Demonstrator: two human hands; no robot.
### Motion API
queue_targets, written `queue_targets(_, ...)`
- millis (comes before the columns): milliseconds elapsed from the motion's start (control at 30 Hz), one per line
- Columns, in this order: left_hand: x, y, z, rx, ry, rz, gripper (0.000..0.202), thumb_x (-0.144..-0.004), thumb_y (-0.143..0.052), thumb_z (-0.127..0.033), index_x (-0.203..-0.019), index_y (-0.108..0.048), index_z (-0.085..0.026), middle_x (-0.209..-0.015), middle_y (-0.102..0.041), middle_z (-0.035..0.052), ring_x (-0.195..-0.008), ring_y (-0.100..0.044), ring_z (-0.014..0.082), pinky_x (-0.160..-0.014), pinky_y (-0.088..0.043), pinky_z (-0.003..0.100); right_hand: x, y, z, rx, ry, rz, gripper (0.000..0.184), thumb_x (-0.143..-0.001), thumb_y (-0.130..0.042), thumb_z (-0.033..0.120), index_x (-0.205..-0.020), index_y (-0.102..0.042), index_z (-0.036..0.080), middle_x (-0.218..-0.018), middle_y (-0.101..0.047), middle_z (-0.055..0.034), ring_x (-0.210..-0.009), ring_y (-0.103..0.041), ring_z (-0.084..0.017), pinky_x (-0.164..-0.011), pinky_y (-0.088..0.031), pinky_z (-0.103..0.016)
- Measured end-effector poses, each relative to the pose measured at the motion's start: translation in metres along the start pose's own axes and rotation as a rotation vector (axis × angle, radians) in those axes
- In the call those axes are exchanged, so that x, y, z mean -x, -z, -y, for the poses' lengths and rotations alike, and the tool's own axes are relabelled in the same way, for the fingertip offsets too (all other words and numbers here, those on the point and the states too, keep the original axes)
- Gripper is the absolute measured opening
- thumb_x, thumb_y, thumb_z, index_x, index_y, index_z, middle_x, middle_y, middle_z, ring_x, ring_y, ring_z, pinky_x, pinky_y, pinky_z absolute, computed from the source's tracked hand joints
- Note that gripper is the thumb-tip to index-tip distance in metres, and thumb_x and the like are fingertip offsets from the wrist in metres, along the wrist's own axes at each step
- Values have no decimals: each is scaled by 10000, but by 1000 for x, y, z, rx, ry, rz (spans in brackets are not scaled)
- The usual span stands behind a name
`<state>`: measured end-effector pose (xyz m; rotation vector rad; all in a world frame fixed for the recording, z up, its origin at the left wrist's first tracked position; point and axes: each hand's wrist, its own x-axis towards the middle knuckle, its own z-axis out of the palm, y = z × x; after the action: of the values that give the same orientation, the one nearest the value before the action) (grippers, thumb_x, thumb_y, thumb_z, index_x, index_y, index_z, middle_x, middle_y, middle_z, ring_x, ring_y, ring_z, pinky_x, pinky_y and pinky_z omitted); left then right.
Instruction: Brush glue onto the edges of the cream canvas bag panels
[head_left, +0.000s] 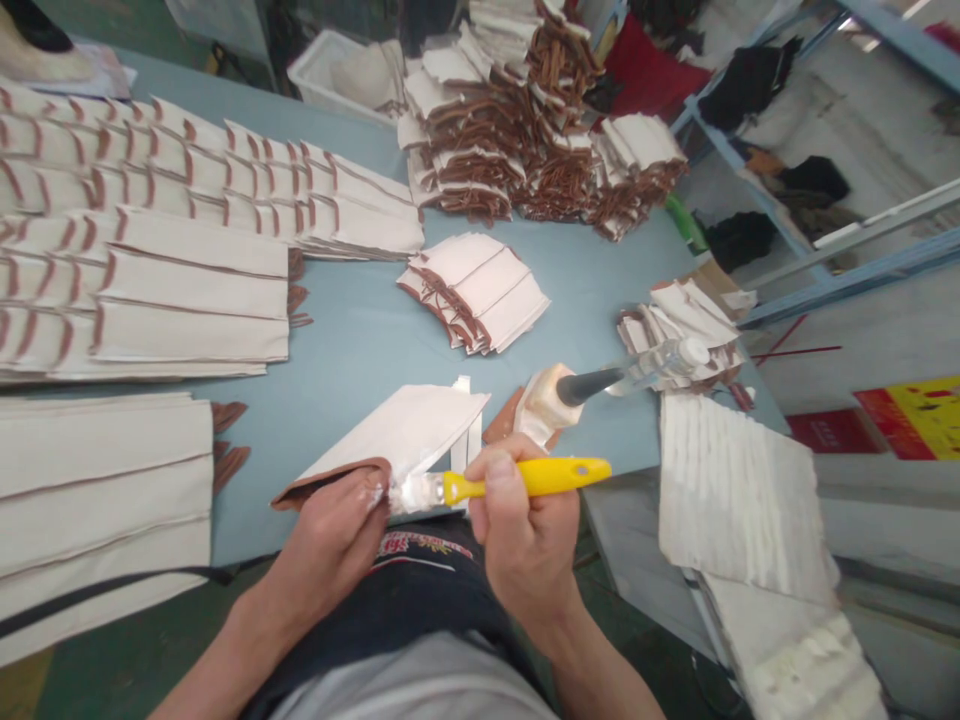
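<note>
Cream panel (401,432) with a brown edge lies at the near rim of the blue table (360,340). Its lower brown corner is pinched between the thumb and fingers of the left hand (330,540), and the rest fans up and away from that hand. Just right of the left fingertips, the white-clogged bristles of a yellow-handled brush (525,478) meet the panel's corner. Red characters on the dark apron (420,590) below both hands are too small to read. The right hand (521,535) is fisted around the handle, thumb on top, wrist bent inward. Beyond it stands a glue-caked pot (541,402) holding a black-handled brush (600,381). Stacks of similar panels (476,290) lie farther off.
</note>
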<state>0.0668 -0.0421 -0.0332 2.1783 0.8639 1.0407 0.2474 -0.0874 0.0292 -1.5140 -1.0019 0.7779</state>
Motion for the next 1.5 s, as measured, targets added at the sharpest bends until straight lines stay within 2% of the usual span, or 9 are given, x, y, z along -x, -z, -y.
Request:
queue_targets(200,-18,13,-7,324,646,135,331,-1007,-612,-454,-762,-627,-232,-591,-509,-53,-525,-433,138,-485,-349,263,-36,11,-9,-192,60,-163,351,-1074,-585,481,-815,-608,244,-464,-433,111,-375,-411,-99,-407,-346,-215)
queue_targets(333,-23,23,-3,615,903,134,449,-894,-759,-636,-827,-676,-200,-582,-436,-79,-518,-294,99,-460,-242,228,-28,17,0,-259,197,-160,361,-1104,-604,485,-845,-650,238,-484,-485,108,-381,-443,-87,-442,-402,-205)
queue_targets(467,-28,27,-15,790,937,153,463,-861,-871,-600,-976,-787,-160,-667,-546,-48,-552,-313,87,-479,-260,202,-26,8,-1,-199,336,-47,392,-1118,-597,514,-860,-673,229,-494,-541,95,-359,-451,-83,-412,-401,-204)
queue_targets(633,-29,26,-31,1000,931,221,438,-820,-960,-369,-1199,-840,-184,-821,-761,20,-682,-599,150,-679,-523,219,-28,10,-18,-38,430,-51,383,-1146,-526,493,-898,-665,235,-516,-551,83,-385,-492,-103,-418,-403,-220)
queue_targets(933,-15,26,-27,1066,977,216,334,-814,-972,-296,-1109,-872,-177,-952,-844,56,-763,-697,172,-694,-571,213,-13,32,-21,85,636,119,346,-1120,-544,439,-896,-746,269,-580,-610,42,-477,-569,-143,-605,-577,-319)
queue_targets(1133,-21,30,-37,1110,986,205,433,-780,-997,-328,-1164,-871,-171,-931,-838,59,-757,-704,175,-680,-584,215,-30,25,-12,-25,561,47,383,-1146,-528,501,-930,-726,255,-589,-592,56,-414,-478,-120,-496,-480,-288)
queue_targets(1267,-18,30,-36,1133,988,194,378,-782,-999,-332,-1101,-880,-168,-917,-833,50,-710,-678,143,-653,-563,191,-31,26,-12,15,594,194,360,-1145,-552,480,-922,-723,254,-577,-582,65,-411,-495,-112,-498,-485,-273)
queue_targets(1367,-16,29,-34,1129,1006,149,358,-759,-1002,-302,-1072,-882,-177,-876,-822,34,-711,-689,149,-659,-571,195,-33,23,-11,30,638,86,320,-1158,-534,450,-983,-717,256,-624,-629,58,-440,-545,-116,-484,-473,-255)
queue_targets(1500,-22,29,-36,1132,1003,108,392,-708,-1031,-328,-1041,-883,-184,-779,-778,11,-666,-660,142,-595,-527,182,-32,11,-15,185,707,-48,195,-1152,-544,333,-1143,-717,243,-841,-785,-13,-708,-752,-161,-691,-614,-283)
